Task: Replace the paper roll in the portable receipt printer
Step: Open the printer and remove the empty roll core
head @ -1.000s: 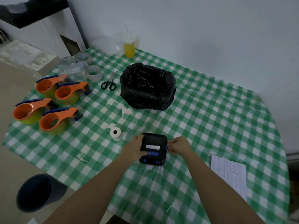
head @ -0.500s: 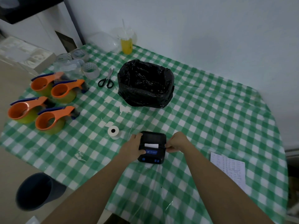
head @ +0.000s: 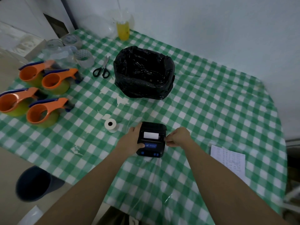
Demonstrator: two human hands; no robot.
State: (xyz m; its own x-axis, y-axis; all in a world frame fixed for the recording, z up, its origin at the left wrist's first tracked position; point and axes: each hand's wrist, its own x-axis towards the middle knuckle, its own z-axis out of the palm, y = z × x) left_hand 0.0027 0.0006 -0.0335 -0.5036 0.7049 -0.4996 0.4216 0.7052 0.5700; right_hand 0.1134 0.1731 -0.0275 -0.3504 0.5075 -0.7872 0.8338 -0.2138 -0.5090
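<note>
Between the two hands on the worktop (head: 211, 98) sits the portable receipt printer (head: 151, 138), its long axis running away from the person, white paper (head: 151, 135) showing in its open bay. From the head view, the left hand (head: 132, 140) clasps the printer's left side, thumb on the blue panel; the right hand (head: 178, 138) is curled, fingertips pinched at the right edge, probably on the lid catch. A spare paper roll (head: 110, 125) stands just beyond the left hand, nearer that hand. Farther off stands a black-lined bin (head: 144, 72). Green-checked cloth under clear film covers the worktop; a pale wall lies behind.
</note>
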